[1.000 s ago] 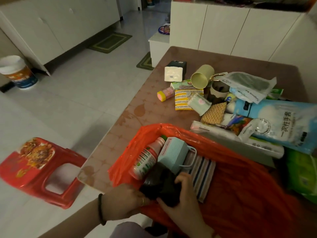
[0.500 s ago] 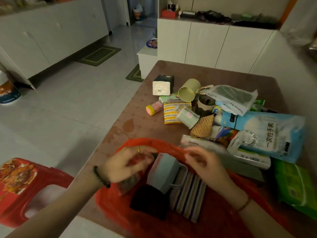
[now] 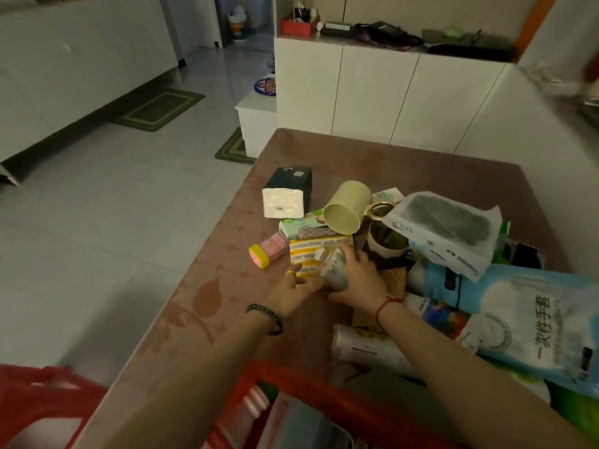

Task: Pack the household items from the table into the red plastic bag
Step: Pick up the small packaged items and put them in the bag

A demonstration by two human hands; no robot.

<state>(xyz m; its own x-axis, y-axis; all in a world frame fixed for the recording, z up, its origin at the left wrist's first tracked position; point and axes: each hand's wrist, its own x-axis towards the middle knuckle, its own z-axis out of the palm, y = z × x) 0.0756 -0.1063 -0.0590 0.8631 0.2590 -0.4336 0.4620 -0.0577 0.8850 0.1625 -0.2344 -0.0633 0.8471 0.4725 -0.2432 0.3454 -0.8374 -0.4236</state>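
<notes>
The red plastic bag (image 3: 372, 384) lies open at the table's near edge, with a bottle (image 3: 249, 413) and a pale box (image 3: 298, 422) inside. Both arms reach past it to the pile of household items. My right hand (image 3: 356, 280) is wrapped around a small clear packet (image 3: 334, 270). My left hand (image 3: 291, 293) rests with fingers spread at the near edge of a yellow striped sponge pack (image 3: 311, 257), touching the packet from the left. A pink and yellow container (image 3: 267, 252) lies just left of them.
Also on the brown table (image 3: 227, 296): a white tissue pack (image 3: 283, 202), a dark box (image 3: 288, 179), a tipped yellow-green cup (image 3: 346, 205), a grey cloth in a clear bag (image 3: 447, 228) and a blue glove bag (image 3: 525, 319). A red stool (image 3: 42, 409) stands at lower left.
Both hands have left the bag's rim and reached forward to the pile. The right hand has closed on the small clear packet. The view has tilted up, away from the bag.
</notes>
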